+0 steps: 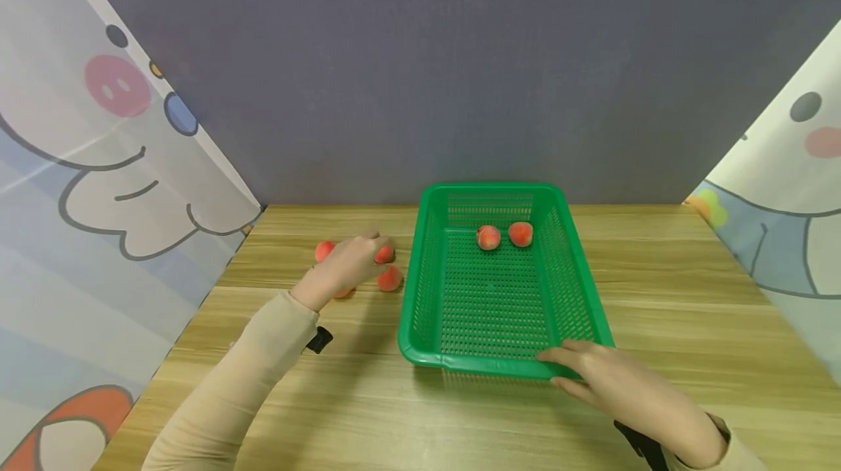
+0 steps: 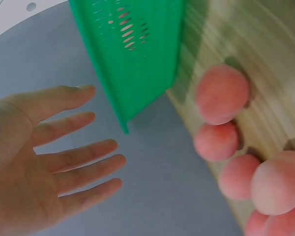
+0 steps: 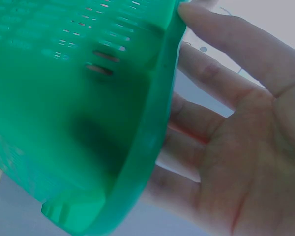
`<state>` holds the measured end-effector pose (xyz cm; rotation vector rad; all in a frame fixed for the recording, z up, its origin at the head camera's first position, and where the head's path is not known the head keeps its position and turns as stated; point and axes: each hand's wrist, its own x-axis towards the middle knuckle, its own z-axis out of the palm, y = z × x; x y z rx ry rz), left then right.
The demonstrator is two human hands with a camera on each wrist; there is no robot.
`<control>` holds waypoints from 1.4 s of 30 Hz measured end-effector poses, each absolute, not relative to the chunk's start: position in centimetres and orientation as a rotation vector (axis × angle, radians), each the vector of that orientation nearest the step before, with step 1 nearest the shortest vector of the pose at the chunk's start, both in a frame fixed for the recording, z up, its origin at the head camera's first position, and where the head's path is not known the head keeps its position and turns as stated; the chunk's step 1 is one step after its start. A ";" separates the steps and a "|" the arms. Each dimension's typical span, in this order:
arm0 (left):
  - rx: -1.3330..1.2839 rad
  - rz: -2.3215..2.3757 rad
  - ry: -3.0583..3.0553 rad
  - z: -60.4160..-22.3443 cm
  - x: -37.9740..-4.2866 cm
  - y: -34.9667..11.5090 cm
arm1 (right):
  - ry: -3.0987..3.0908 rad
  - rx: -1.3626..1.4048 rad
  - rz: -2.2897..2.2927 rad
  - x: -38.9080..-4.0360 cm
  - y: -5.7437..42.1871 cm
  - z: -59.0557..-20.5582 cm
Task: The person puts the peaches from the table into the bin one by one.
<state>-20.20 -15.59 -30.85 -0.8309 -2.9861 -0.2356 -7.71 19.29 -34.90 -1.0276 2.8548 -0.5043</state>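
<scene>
My left hand (image 1: pixel 351 261) hovers over several peaches on the table, its fingers extended and holding nothing in the left wrist view. A pinkish-red peach (image 1: pixel 390 279) lies on the tabletop left of the green plastic basket (image 1: pixel 409 314), and another peach (image 2: pixel 216 141) shows beside the basket in the left wrist view. The arm partly covers the group in the head view. Two peaches, one left (image 1: pixel 488 237) and one right (image 1: pixel 521 234), sit at the far end inside the basket. My right hand (image 1: pixel 607 381) grips the basket's near right rim between thumb and fingers.
The wooden table (image 1: pixel 663 310) meets a grey panel (image 1: pixel 420 77) at the back. Cartoon-printed sheets hang along the left (image 1: pixel 79 237) and right (image 1: pixel 788 201) sides. The basket has perforated walls and a raised rim.
</scene>
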 end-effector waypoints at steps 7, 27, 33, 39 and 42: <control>-0.832 -0.248 -2.973 -32.6 -20.4 -16.1 | 2.834 -1.013 -0.517 -7.7 19.2 -34.8; -0.888 -0.259 -2.970 -37.0 -22.0 -15.7 | 2.856 -1.041 -0.498 -7.7 19.2 -34.9; -0.849 -0.331 -3.003 -37.6 -22.5 -15.9 | 2.859 -1.037 -0.494 -7.6 19.2 -34.9; -0.857 -0.316 -2.977 -38.4 -22.9 -16.0 | 2.859 -1.037 -0.501 -7.6 19.2 -34.9; -0.829 -0.320 -2.999 -38.8 -23.1 -16.0 | 2.851 -1.035 -0.508 -7.6 19.2 -35.0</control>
